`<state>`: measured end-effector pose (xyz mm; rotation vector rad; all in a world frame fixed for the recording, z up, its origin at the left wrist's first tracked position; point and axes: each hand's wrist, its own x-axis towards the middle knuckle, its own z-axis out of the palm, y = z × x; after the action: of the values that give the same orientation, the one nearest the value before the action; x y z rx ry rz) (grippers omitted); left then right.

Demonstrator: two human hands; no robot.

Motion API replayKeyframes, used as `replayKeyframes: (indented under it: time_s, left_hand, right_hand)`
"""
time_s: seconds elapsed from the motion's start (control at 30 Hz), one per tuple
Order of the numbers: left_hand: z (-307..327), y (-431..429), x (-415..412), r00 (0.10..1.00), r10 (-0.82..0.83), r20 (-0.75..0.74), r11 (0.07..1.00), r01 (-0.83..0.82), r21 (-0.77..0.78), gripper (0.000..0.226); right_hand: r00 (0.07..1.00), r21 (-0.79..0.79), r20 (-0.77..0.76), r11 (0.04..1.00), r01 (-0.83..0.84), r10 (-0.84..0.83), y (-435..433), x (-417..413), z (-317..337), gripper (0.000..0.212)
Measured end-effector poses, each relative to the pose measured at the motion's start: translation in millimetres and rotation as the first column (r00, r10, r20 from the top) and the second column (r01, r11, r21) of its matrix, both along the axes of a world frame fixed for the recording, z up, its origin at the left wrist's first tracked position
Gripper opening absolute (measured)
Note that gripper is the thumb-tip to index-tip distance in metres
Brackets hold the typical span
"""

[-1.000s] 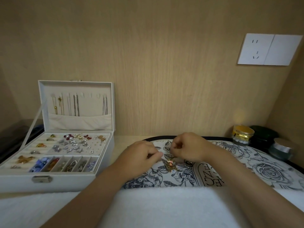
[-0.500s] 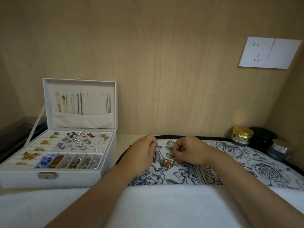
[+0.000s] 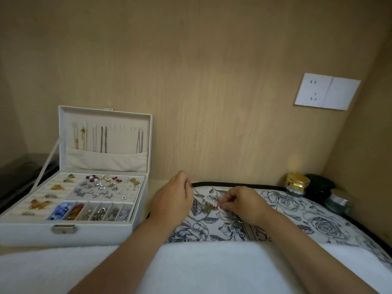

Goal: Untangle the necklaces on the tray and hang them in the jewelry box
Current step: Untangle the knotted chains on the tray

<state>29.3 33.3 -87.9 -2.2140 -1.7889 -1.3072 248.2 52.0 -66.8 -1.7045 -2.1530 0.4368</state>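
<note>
A white towel (image 3: 212, 268) fills the near edge and hides the near part of the floral tray (image 3: 318, 223). Both forearms cross the towel. Printed lettering on the tray beside the right wrist is cut off by towel and forearm and cannot be read.

The left hand (image 3: 171, 201) and right hand (image 3: 244, 203) are apart over the tray, fingers curled. Each pinches one side of the tangled necklaces (image 3: 209, 205), which sit between the hands. The strands are too fine and blurred to separate, and contact with the tray cannot be determined.

To the left, the jewelry box (image 3: 93, 230) stands open, with chains hanging inside its lid (image 3: 106, 115).

At far right stand a gold-lidded jar (image 3: 297, 183), a dark jar (image 3: 320, 185) and a silver-lidded jar (image 3: 337, 201); no label is legible. A wall socket (image 3: 326, 92) is mounted above.
</note>
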Motion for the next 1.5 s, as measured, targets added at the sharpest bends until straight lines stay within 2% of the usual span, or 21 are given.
replayKeyframes:
  time_s: [0.17, 0.3, 0.37, 0.47, 0.53, 0.63, 0.8, 0.9, 1.0, 1.07, 1.17, 1.23, 1.3, 1.37, 1.43, 1.5]
  left_hand:
    - [-2.8, 1.0, -5.8, 0.98, 0.189, -0.063, 0.977, -0.194, -0.09, 0.015]
    - [-7.6, 4.2, -6.5, 0.957, 0.243, -0.157, 0.95, -0.267, -0.163, 0.015]
    - [-8.3, 7.0, -8.6, 0.945, 0.252, -0.207, 0.935, -0.293, -0.201, 0.014]
    - [-10.2, 10.6, -10.5, 0.925, 0.247, -0.288, 0.934, -0.307, -0.185, 0.019]
    - [-12.5, 13.2, -10.8, 0.927, 0.215, -0.307, 0.954, -0.267, -0.139, 0.026]
    - [-13.4, 15.1, -7.5, 0.944, 0.105, -0.312, 0.988, -0.134, -0.074, 0.029]
    - [-13.0, 15.7, 2.4, 0.914, 0.004, -0.405, 0.988, -0.067, -0.141, 0.03]
    - [-10.9, 17.7, -0.3, 0.937, 0.003, -0.349, 0.985, -0.063, -0.161, 0.016]
    - [-11.2, 18.3, -0.6, 0.943, -0.005, -0.334, 0.991, -0.04, -0.127, 0.017]
    - [-8.2, 16.3, 0.6, 0.973, -0.039, -0.228, 0.996, 0.02, -0.084, 0.014]
    - [-0.5, 9.4, -1.0, 0.976, -0.217, -0.034, 0.958, 0.206, -0.2, 0.017]
    - [0.9, 5.6, -1.8, 0.947, -0.32, -0.022, 0.895, 0.295, -0.334, 0.022]
    - [-2.1, 5.0, 0.4, 0.93, -0.362, -0.062, 0.867, 0.312, -0.39, 0.018]
    - [-5.3, 6.6, 4.0, 0.937, -0.333, -0.104, 0.895, 0.279, -0.348, 0.011]
    - [-6.5, 8.8, 6.0, 0.951, -0.248, -0.185, 0.954, 0.206, -0.217, 0.009]
    - [-6.9, 12.7, 6.2, 0.947, -0.212, -0.24, 0.976, 0.191, -0.108, 0.014]
  right_hand:
    - [0.966, 0.071, 0.123, 0.973, 0.219, -0.227, 2.3, 10.1, -6.1, 0.015]
    - [0.911, 0.207, 0.314, 0.956, 0.207, -0.266, 2.2, 6.8, -9.7, 0.021]
    - [0.921, 0.258, 0.325, 0.957, 0.132, -0.215, 3.7, 3.9, -12.3, 0.027]
    - [0.978, 0.249, 0.209, 0.966, -0.068, 0.015, 5.8, -4.5, -15.9, 0.045]
    - [0.981, 0.243, 0.151, 0.957, -0.156, 0.122, 7.2, -11.1, -18.0, 0.043]
    - [0.97, 0.292, 0.178, 0.932, -0.213, 0.166, 10.7, -17.9, -23.0, 0.031]
    - [0.982, 0.351, 0.112, 0.918, -0.182, 0.151, 14.6, -17.6, -27.6, 0.02]
    - [0.983, 0.358, 0.087, 0.916, -0.181, 0.16, 15.0, -16.4, -28.8, 0.016]
    - [0.987, 0.339, 0.01, 0.928, -0.152, 0.158, 16.2, -15.0, -27.5, 0.011]
    - [0.986, 0.314, -0.044, 0.939, -0.14, 0.161, 17.5, -11.6, -23.8, 0.011]
    - [0.973, 0.256, -0.079, 0.948, -0.189, 0.215, 18.0, -2.1, -17.8, 0.017]
    - [0.964, 0.202, -0.019, 0.946, -0.255, 0.264, 18.0, 3.1, -16.1, 0.012]
    - [0.956, 0.153, 0.006, 0.945, -0.29, 0.293, 17.4, 5.5, -14.8, 0.01]
    - [0.956, 0.121, -0.009, 0.95, -0.289, 0.292, 16.7, 5.2, -12.2, 0.012]
    - [0.96, 0.086, -0.03, 0.958, -0.274, 0.277, 17.2, 4.9, -9.2, 0.014]
    - [0.96, 0.043, -0.046, 0.961, -0.273, 0.274, 18.6, 5.9, -7.4, 0.019]
